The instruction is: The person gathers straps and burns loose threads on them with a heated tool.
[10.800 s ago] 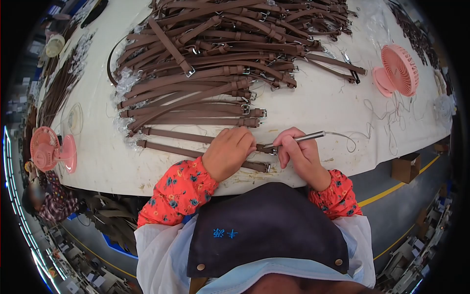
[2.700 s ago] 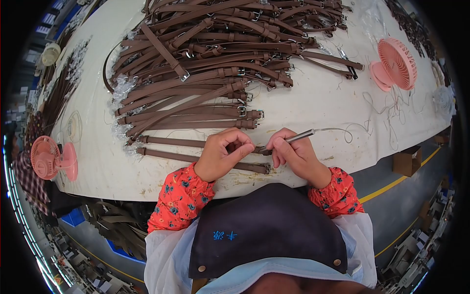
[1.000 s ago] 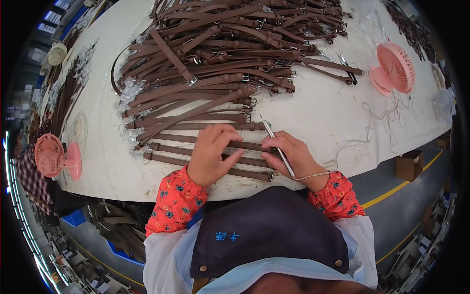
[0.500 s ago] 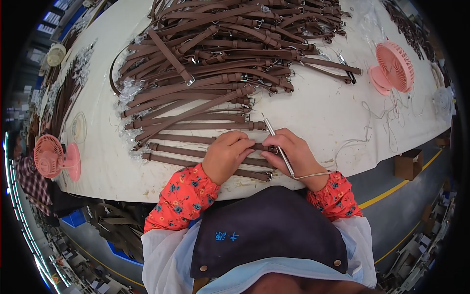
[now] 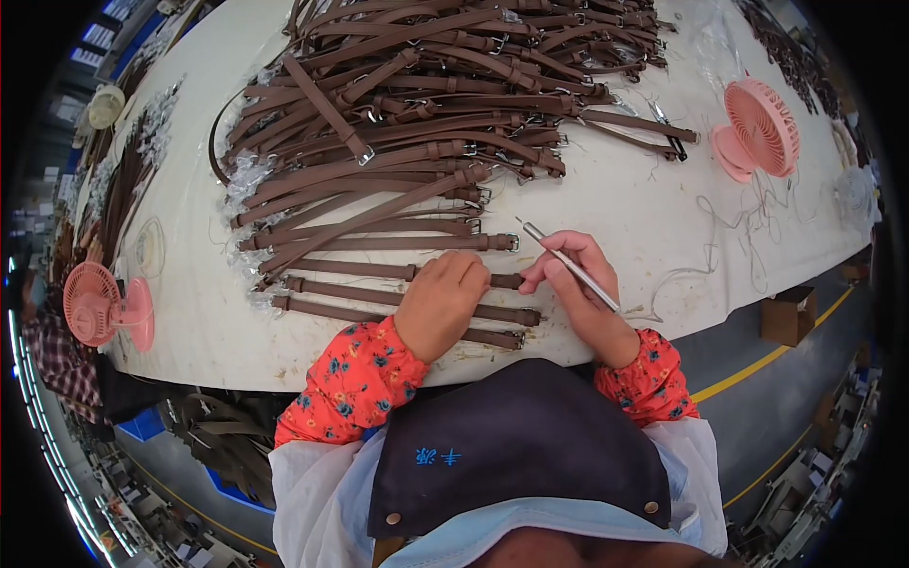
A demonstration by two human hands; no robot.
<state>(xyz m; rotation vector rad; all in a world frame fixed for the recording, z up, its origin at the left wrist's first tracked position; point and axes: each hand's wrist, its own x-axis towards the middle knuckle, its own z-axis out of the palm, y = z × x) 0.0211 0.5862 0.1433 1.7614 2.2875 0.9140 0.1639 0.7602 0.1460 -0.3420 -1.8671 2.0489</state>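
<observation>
My left hand [image 5: 441, 301] is closed over a brown belt [image 5: 365, 271], gripping it near its buckle end. In my right hand [image 5: 585, 284] is a slim silver pen-shaped tool [image 5: 568, 254], its thin tip pointing up and left. A thin cord runs from the tool's area over the table. The right thumb and fingertips are at the end of the same belt; the buckle there is mostly hidden. Two more belts lie just below, one with its silver buckle [image 5: 516, 339] facing right. Another buckled belt [image 5: 417, 243] rests just above my hands.
A large heap of brown belts [image 5: 445, 104] fills the back of the white-covered table [image 5: 615, 199]. Pink fans stand at the right [image 5: 757, 133] and left [image 5: 93, 303]. Black-handled snips [image 5: 677, 147] lie beside the heap. A cardboard box [image 5: 788, 317] is on the floor.
The tool has tilted further, and its rear end has swung up and right. My right hand has shifted slightly right and opened away from the belt end. My left hand stays nearly in place.
</observation>
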